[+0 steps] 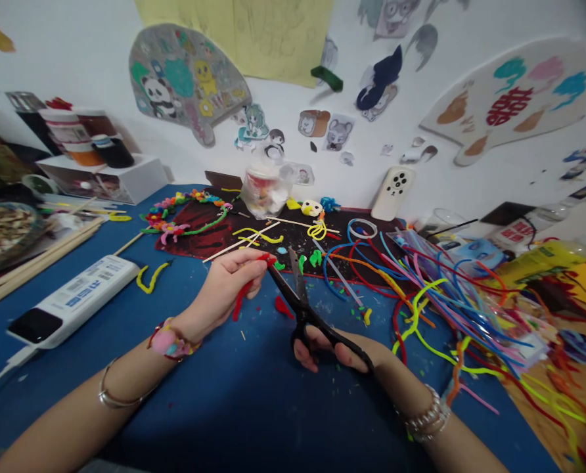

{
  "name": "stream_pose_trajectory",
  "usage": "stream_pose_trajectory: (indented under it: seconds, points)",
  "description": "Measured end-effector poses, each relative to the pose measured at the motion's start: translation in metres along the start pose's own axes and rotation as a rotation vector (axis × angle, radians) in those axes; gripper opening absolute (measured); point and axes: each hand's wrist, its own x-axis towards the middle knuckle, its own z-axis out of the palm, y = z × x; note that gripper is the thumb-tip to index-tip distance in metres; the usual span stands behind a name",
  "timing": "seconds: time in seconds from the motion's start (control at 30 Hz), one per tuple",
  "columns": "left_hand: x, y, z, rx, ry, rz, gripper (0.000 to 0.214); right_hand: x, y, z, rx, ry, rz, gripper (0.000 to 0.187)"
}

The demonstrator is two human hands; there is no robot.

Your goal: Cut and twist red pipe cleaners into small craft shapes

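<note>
My left hand [234, 277] pinches a red pipe cleaner [242, 299], its lower end hanging below the fingers and its tip sticking out at the right. In my right hand [330, 348] are black-handled scissors [303, 309], fingers through the loops. The scissor blades are spread, one of them close by the red tip at my left fingertips; whether they touch I cannot tell. A loose red piece [283, 307] lies on the blue table [234, 401] between the hands. Just beyond the blades, small green pieces [315, 257] are scattered on a dark mat [199, 230].
Many coloured pipe cleaners [435, 302] sprawl over the right side. A flower-covered wreath [189, 223] lies at the back left, near a white power bank [76, 299] with a cable. A phone [394, 192] leans on the wall, right of a plastic-wrapped tub [266, 190]. Wooden sticks [238, 243] lie on the mat.
</note>
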Motion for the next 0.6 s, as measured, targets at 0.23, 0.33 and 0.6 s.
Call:
stream_pose_trajectory:
  seconds: [0.23,0.33,0.6]
  points:
    - [-0.002,-0.001,0.002,0.052,-0.053,-0.070,0.006,0.004,0.002,0.003,-0.058,0.019,-0.046,0.069]
    - [-0.002,-0.002,0.003,0.054,-0.048,-0.073,0.007,0.005,0.009,0.006,-0.058,0.090,-0.062,0.065]
    - [-0.003,-0.001,0.003,0.126,-0.036,-0.020,0.018,0.006,0.019,0.014,-0.050,0.272,-0.058,0.054]
